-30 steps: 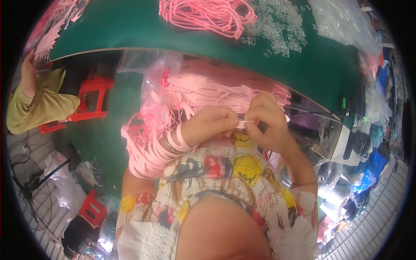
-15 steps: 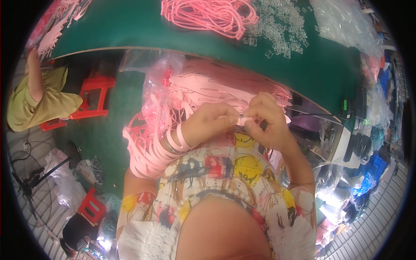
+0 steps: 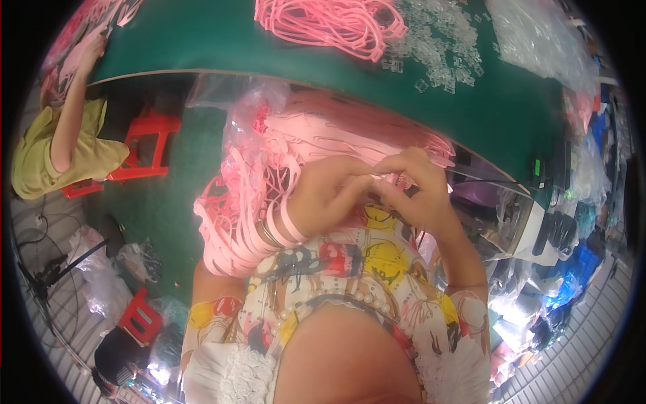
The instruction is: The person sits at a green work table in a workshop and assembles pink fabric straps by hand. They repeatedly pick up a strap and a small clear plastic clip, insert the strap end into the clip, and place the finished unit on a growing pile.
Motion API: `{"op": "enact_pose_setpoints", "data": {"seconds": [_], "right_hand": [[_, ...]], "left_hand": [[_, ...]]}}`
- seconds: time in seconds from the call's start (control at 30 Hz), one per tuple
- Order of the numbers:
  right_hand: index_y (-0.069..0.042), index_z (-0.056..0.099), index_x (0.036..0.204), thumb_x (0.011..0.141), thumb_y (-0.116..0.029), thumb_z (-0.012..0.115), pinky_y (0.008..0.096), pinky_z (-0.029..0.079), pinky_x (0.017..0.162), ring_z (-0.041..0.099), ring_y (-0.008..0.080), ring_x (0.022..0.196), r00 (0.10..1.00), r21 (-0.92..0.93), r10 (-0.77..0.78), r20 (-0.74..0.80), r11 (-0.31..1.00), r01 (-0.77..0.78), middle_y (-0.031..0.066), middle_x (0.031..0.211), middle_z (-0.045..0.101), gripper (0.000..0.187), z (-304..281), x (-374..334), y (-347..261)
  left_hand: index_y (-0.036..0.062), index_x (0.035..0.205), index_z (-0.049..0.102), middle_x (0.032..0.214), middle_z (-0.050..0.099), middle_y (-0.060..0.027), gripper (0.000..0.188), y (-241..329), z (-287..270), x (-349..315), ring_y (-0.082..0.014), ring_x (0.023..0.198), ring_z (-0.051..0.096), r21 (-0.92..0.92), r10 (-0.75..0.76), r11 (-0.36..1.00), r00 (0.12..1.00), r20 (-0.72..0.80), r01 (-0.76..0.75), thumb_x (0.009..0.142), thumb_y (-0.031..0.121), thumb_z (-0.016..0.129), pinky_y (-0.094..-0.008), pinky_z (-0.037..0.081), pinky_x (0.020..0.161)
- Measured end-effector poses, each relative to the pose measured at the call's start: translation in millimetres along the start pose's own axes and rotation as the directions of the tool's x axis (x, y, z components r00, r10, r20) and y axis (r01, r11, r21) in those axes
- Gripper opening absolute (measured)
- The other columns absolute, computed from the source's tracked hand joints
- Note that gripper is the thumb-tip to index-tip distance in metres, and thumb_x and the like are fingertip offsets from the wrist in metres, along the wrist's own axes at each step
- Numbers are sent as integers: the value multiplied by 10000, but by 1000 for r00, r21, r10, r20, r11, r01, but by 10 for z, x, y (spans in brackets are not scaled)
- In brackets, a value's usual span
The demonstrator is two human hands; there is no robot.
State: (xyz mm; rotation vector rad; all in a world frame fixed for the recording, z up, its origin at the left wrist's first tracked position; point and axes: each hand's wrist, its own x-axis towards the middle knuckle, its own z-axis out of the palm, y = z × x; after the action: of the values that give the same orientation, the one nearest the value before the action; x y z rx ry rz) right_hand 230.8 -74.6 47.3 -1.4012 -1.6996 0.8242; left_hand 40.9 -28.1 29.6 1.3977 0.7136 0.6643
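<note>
My left hand (image 3: 326, 195) and my right hand (image 3: 420, 192) meet in front of my chest, fingers closed in a pinch. Between the fingertips shows a small bit of pink strap (image 3: 402, 180); its finer detail is hidden by the fingers. Many looped pink straps (image 3: 232, 236) hang round my left wrist and forearm, beside a bracelet. Just beyond my hands, below the table edge, lies a thick pile of flat pink straps (image 3: 350, 138).
Across the green table (image 3: 202, 40) lie a bundle of pink straps (image 3: 330, 23), scattered clear plastic buckles (image 3: 451, 47) and a clear plastic bag (image 3: 538, 40). At left a person in a yellow-green top (image 3: 84, 151) works near a red stool (image 3: 151, 145).
My fingers have drawn closer together, covering more of the pink strap, and my left hand has turned slightly. The other person's arm has reached further over the table.
</note>
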Motion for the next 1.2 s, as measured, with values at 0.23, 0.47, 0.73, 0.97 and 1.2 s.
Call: {"op": "enact_pose_setpoints", "data": {"seconds": [0.23,0.47,0.73,0.97,1.2], "right_hand": [[-71,671,860,743,-66,700,326,396,739,556,174,669,998,11,48,-46,999,-48,37,761,659,121,38,-7,-77],[-72,668,858,720,-31,692,352,390,749,569,201,691,968,-98,-250,37,963,252,37,786,639,146,39,32,-98],[-53,678,929,748,-67,698,361,408,755,577,212,741,904,22,-225,365,972,233,45,855,656,183,-139,171,-138],[-28,674,914,794,-108,699,291,473,706,604,136,781,890,298,1,456,942,-153,49,874,663,147,-130,341,58],[-25,660,935,807,-100,696,249,474,647,599,105,748,823,414,157,546,803,-429,46,858,643,153,1,492,131]], "left_hand": [[-2,882,613,766,624,-83,124,46,-76,5,-147,680,609,15,-84,996,996,42,84,886,120,590,-285,480,624],[15,872,593,688,508,14,129,-30,-201,-1,-64,586,444,-538,-345,673,858,380,508,897,141,575,-205,354,540],[10,895,600,674,514,12,104,-122,-257,8,-46,554,432,-552,-302,610,810,502,569,870,111,598,-185,341,524],[13,870,639,732,643,-59,105,60,-238,-30,-143,661,619,-149,-89,983,987,132,109,838,113,644,-278,481,619],[24,847,654,678,627,-87,109,-6,-233,-70,-160,631,635,383,190,914,975,-118,-131,838,131,640,-300,484,587]]}}
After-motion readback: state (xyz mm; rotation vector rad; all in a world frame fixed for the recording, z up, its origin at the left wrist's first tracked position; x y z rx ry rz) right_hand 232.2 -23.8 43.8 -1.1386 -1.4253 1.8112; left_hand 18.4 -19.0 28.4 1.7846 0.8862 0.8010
